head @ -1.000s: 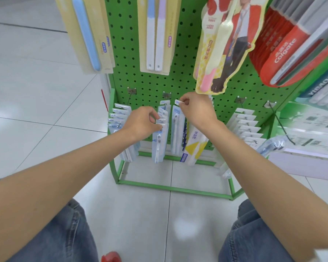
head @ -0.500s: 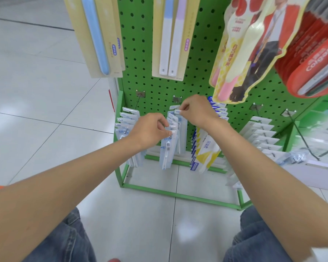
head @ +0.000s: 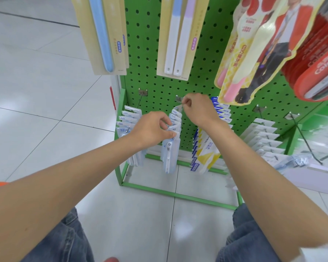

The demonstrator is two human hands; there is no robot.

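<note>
Green pegboard (head: 150, 53) backs a low display rack, and on its middle hook (head: 179, 98) hangs a row of clear blister packs (head: 169, 156). The left hand (head: 151, 129) has its fingers curled round the front of that row, gripping several packs together near their top tabs. The right hand (head: 199, 108) is higher and closer to the board — thumb and forefinger pinch the top tab of the rearmost pack (head: 178, 109), just beside the hook's base plate. Whether that tab sits on the hook wire or off it cannot be told. Just left of the row hangs another set of clear packs (head: 129, 118); to the right hang yellow-and-blue packs (head: 206, 150), partly behind the right forearm, and further right a rank of white cards (head: 263, 137). Both forearms reach in from below over a pale tiled floor (head: 45, 110).
</note>
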